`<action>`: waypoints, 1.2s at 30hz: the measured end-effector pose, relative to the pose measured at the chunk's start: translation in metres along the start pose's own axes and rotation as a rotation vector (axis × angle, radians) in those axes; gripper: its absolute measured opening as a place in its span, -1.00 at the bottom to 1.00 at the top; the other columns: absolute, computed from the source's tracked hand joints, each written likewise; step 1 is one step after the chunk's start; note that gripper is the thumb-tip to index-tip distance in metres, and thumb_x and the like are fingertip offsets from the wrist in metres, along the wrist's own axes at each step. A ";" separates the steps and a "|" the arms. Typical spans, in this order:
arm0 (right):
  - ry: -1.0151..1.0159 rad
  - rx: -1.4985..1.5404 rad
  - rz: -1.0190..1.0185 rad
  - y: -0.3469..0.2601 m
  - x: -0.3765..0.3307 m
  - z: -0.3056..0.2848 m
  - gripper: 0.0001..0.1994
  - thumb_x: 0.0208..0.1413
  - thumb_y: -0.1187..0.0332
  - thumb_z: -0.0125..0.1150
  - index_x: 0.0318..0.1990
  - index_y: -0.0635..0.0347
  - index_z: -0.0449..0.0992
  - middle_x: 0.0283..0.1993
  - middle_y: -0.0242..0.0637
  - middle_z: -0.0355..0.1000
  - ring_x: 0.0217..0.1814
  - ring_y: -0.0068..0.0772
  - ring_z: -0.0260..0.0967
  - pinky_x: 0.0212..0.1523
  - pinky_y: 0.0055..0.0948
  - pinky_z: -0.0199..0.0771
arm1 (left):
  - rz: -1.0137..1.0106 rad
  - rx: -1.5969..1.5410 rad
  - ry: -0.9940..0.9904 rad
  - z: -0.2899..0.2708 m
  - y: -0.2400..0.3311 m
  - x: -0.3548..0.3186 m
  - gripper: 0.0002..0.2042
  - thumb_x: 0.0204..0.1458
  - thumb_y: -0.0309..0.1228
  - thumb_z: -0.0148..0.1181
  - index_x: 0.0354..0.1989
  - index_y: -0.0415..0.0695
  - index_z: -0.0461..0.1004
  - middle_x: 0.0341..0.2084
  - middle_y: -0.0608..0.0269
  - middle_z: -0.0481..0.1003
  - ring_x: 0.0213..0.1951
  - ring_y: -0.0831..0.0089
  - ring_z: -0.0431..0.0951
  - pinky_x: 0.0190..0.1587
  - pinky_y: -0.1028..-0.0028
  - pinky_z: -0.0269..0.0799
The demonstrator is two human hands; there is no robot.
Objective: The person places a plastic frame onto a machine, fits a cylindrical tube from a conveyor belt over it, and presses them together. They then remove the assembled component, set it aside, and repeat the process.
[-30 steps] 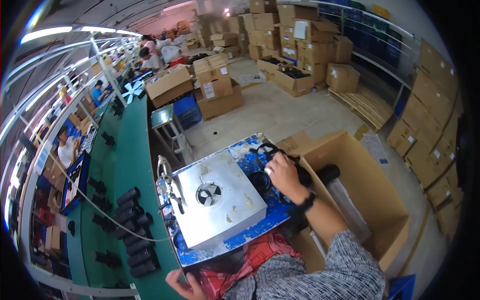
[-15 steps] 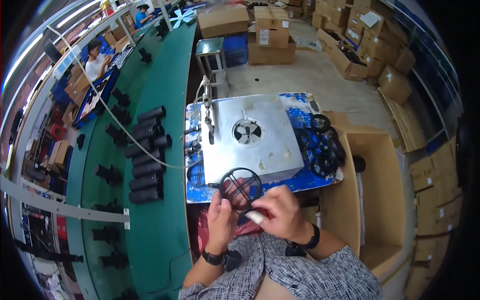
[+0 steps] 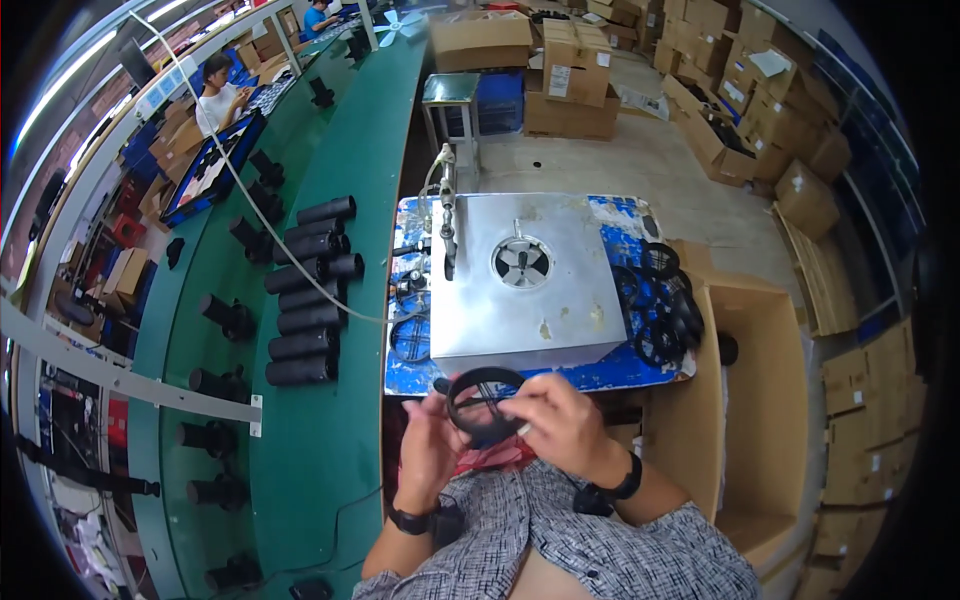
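Note:
A black round ring with thin crossbars (image 3: 487,434) is held close to my body, tilted so its deep side wall shows. My left hand (image 3: 428,446) grips its left side, thumb up and fingers partly hidden behind it. My right hand (image 3: 566,428) pinches at the right rim, fingertips reaching over the opening; something white shows at one finger. Just beyond stands a silver metal box (image 3: 500,325) with a round hole, where a bladed fan (image 3: 523,264) sits.
The box rests on a worn blue table (image 3: 560,378). Several black rings (image 3: 655,340) lie right of it; an air-tool fitting (image 3: 447,205) stands left. Black cylinders (image 3: 305,345) line the green bench (image 3: 345,440). An opened carton (image 3: 765,400) is at right. Two people work far left.
The ring has tipped from facing me to a flatter tilt, showing its side wall, and sits slightly lower. My right fingers have moved onto its opening. The whole view has shifted a little.

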State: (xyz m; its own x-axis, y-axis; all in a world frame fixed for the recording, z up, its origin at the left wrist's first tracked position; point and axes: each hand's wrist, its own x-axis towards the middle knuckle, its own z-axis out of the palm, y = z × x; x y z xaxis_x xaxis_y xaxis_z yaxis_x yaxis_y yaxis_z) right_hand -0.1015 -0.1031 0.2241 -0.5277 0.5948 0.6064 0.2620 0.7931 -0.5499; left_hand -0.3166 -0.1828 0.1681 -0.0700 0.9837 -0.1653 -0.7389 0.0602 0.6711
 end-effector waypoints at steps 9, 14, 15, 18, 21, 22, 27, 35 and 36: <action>-0.105 0.255 0.251 -0.002 0.003 0.004 -0.48 0.22 0.39 0.46 0.31 0.21 0.48 0.21 -0.15 0.46 -0.19 -0.43 0.51 -0.15 -0.47 0.58 | -0.060 0.063 -0.017 0.011 0.015 0.004 -0.50 0.55 -0.21 -0.10 0.54 -0.16 0.08 0.30 -0.20 0.43 0.19 -0.07 0.63 0.19 0.01 0.67; -0.213 0.893 0.669 0.038 -0.005 0.021 -0.57 0.47 0.45 0.18 0.41 0.26 0.31 0.12 -0.31 0.45 0.05 -0.63 0.48 0.11 -0.54 0.50 | -0.154 0.175 -0.219 0.006 0.011 0.015 -0.41 0.52 -0.05 -0.06 0.52 -0.21 0.15 0.25 -0.11 0.47 0.15 0.02 0.65 0.19 0.04 0.66; -0.206 0.894 0.671 0.038 -0.003 0.020 -0.57 0.47 0.45 0.18 0.41 0.26 0.31 0.12 -0.31 0.45 0.05 -0.63 0.48 0.11 -0.54 0.50 | -0.114 0.158 -0.132 0.009 0.008 0.016 -0.30 0.43 0.06 0.03 0.51 -0.23 0.15 0.20 -0.08 0.49 0.10 0.05 0.68 0.16 0.08 0.69; -0.179 0.753 0.696 0.037 -0.002 0.017 -0.59 0.48 0.48 0.16 0.40 0.28 0.32 0.11 -0.31 0.48 0.09 -0.62 0.48 0.13 -0.51 0.51 | -0.074 0.071 -0.045 0.019 0.008 0.018 -0.30 0.37 -0.07 0.26 0.48 -0.29 0.19 0.14 -0.06 0.55 0.05 0.16 0.70 0.12 0.20 0.71; -0.115 0.651 0.595 0.043 -0.008 0.021 -0.58 0.40 0.46 0.21 0.37 0.22 0.40 -0.06 -0.27 0.54 -0.27 -0.60 0.42 -0.22 -0.46 0.48 | -0.105 0.349 0.037 0.024 0.006 0.025 -0.41 0.22 -0.64 0.34 0.42 -0.29 0.29 0.06 0.02 0.64 0.03 0.27 0.71 0.11 0.27 0.69; -0.106 0.623 0.575 0.044 -0.007 0.021 -0.59 0.40 0.44 0.23 0.36 0.22 0.41 -0.07 -0.26 0.54 -0.29 -0.57 0.41 -0.23 -0.44 0.49 | -0.108 0.351 0.036 0.022 0.005 0.028 -0.41 0.22 -0.64 0.34 0.42 -0.29 0.29 0.06 0.02 0.64 0.03 0.27 0.71 0.11 0.27 0.69; -0.089 0.569 0.557 0.051 -0.006 0.013 -0.59 0.40 0.39 0.26 0.33 0.23 0.43 -0.10 -0.23 0.53 -0.31 -0.51 0.41 -0.23 -0.42 0.49 | -0.100 0.434 0.057 0.026 0.000 0.042 -0.47 0.26 -0.62 0.31 0.39 -0.28 0.31 0.03 0.10 0.63 -0.01 0.40 0.70 0.14 0.37 0.65; -0.037 0.069 0.481 0.031 0.029 -0.012 -0.43 0.21 0.29 0.40 0.27 0.34 0.33 0.01 0.04 0.54 -0.03 0.04 0.63 -0.02 -0.05 0.63 | 0.131 0.684 -0.038 0.057 0.001 0.064 -0.48 0.35 -0.54 0.21 0.43 -0.29 0.17 0.15 0.07 0.50 0.13 0.40 0.55 0.22 0.38 0.49; -0.020 -0.027 0.469 0.032 0.034 -0.014 -0.42 0.19 0.25 0.42 0.25 0.35 0.32 0.01 0.06 0.55 -0.01 0.05 0.63 0.00 -0.03 0.64 | 0.216 0.791 -0.056 0.062 0.001 0.070 -0.47 0.36 -0.54 0.19 0.43 -0.28 0.14 0.15 0.04 0.47 0.12 0.38 0.54 0.21 0.37 0.49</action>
State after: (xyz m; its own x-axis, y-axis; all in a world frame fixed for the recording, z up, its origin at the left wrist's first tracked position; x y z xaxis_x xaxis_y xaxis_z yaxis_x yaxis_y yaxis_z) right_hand -0.1000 -0.0553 0.2349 -0.3624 0.8874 0.2848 0.4967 0.4425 -0.7467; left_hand -0.2812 -0.1038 0.2021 -0.1075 0.9930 0.0483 -0.0203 -0.0507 0.9985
